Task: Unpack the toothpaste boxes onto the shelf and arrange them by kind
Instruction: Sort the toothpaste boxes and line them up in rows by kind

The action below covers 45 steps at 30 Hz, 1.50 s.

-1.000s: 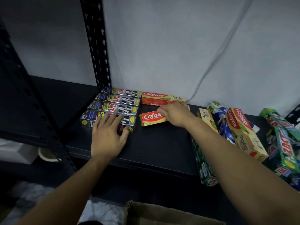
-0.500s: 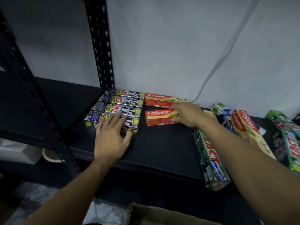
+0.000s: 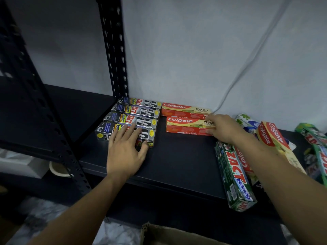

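Fingers and thumb of the right grip (image 3: 224, 129) pinch the right end of the front Colgate box (image 3: 185, 127) on the shelf (image 3: 177, 165). Left of that box, the left grip (image 3: 125, 154) lies flat, fingers straight, on the front Zact Smokers box (image 3: 106, 129).

L hand (image 3: 125, 156) flat on front Zact box (image 3: 106, 131); R hand (image 3: 223, 129) grips front Colgate box (image 3: 185, 128), on shelf (image 3: 177, 165)

1. "Colgate", printed on the rear red box (image 3: 185, 109), the front red box (image 3: 185, 125) and the tilted red box (image 3: 272, 137).
2. "ZACT" and "Smokers" on the silver-black boxes (image 3: 136, 110).
3. "ZACT Whitening" on the green box (image 3: 233, 175).
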### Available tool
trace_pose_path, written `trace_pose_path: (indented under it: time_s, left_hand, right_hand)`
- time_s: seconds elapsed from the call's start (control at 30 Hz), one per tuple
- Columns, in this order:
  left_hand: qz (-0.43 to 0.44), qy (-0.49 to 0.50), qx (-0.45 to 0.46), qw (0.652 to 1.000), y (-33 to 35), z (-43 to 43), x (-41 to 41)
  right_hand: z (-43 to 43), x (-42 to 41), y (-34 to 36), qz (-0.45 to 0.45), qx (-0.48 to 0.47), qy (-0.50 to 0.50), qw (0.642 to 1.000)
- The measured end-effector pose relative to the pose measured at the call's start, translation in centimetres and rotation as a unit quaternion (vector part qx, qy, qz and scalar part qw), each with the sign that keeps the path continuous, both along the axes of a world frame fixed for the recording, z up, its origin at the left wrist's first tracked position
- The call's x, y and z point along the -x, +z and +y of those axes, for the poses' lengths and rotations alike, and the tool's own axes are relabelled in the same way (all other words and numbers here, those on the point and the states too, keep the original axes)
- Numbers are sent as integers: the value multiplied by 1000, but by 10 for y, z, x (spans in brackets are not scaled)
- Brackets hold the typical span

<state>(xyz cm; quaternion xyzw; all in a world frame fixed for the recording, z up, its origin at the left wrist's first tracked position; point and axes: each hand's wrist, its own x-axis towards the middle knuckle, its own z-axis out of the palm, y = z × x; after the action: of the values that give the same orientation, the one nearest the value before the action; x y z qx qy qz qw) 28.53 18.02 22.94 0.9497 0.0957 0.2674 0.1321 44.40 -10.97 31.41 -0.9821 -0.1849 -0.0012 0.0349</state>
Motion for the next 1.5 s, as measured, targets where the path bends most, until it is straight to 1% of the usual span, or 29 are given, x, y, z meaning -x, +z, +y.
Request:
trace_pose_path:
  time_s: [0.27, 0.43, 0.63, 0.93, 1.5]
  left_hand:
    - [-6, -5, 8, 1000, 1, 0, 0]
    - [-7, -6, 11, 1000, 0, 0, 0]
    - [-8, -6, 14, 1000, 1, -1, 0]
    - [-2, -5, 8, 1000, 2, -1, 1]
    - [-6, -1, 4, 1000, 1, -1, 0]
  right_hand:
    - [12, -1, -1, -11, -16, -13, 1000]
    - [22, -3, -5, -18, -53, -24, 998]
    - [27, -6, -8, -24, -73, -26, 997]
    - [29, -8, -11, -19, -97, -32, 995]
    - [23, -6, -9, -6, -108, -26, 994]
